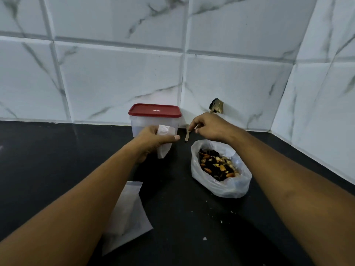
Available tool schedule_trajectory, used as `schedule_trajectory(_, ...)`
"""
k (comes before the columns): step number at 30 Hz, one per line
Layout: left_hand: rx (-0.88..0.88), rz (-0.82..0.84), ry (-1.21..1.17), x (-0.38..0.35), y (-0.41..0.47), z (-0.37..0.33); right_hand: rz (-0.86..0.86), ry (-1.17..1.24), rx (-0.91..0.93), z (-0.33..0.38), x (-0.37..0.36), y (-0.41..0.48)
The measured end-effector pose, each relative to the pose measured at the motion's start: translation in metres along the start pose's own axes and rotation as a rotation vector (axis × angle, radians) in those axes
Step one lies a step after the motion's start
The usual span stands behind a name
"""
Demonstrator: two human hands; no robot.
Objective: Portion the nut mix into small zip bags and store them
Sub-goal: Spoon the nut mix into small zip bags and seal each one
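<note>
- L hand grips a small zip bag upright, fingers wrapped behind it and thumb laid across the front. It's held just in front of the tub, near the back edge of the counter.
- R hand pinches a thin pale strip btwn thumb and fingertips, hanging down beside the small zip bag. Can't tell what the strip is, maybe a small stick or scoop.
- Nut mix sits loose in an open plastic bag, right of centre on the counter, just below the R hand.
- Handling, my guess: the small zip bag is v. light, floppy and a bit slick, so it won't stand or stay open alone. Best held at the mouth, one lip pinched, w/ the other hand filling. The plastic bag is soft and slumps; nuts are hard and roll, so spills are likely.
- Around: clear tub w/ red lid on, against the tiled wall at the back edge. It looks like the storage spot, and the lid must come off first.
- Spare bags lie flat near the front edge, partly under the L forearm.
- Crumbs are scattered toward the front right.
- In the way: not much, though the tub is right behind the L hand.
</note>
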State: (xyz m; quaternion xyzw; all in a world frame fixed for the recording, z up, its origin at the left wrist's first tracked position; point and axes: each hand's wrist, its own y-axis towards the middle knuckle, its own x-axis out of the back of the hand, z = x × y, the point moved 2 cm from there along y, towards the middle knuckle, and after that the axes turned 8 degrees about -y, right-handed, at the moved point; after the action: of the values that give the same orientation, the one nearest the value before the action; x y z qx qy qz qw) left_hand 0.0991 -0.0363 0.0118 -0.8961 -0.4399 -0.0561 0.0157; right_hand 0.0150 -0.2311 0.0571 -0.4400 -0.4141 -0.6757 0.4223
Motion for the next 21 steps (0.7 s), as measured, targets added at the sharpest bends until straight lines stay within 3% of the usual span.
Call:
schedule_trajectory(3, -0.013, 0.07, 0.023, -0.001, 0.003, 0.003, 0.145, -0.146, -0.009, 0.0, -0.014, 0.026)
schedule_trajectory(10, -0.022, 0.106, 0.011, 0.0, 0.011, 0.004, 0.31, -0.36, 0.006, -0.004, -0.041, 0.063)
schedule_trajectory(14, -0.016, 0.102, 0.014, 0.001, 0.016, 0.006, 0.227, -0.399, 0.035, -0.008, -0.045, 0.071)
schedule_trajectory(21, -0.006, 0.127, 0.03, 0.0, 0.015, 0.005, 0.115, -0.208, 0.129, -0.011, -0.036, 0.053)
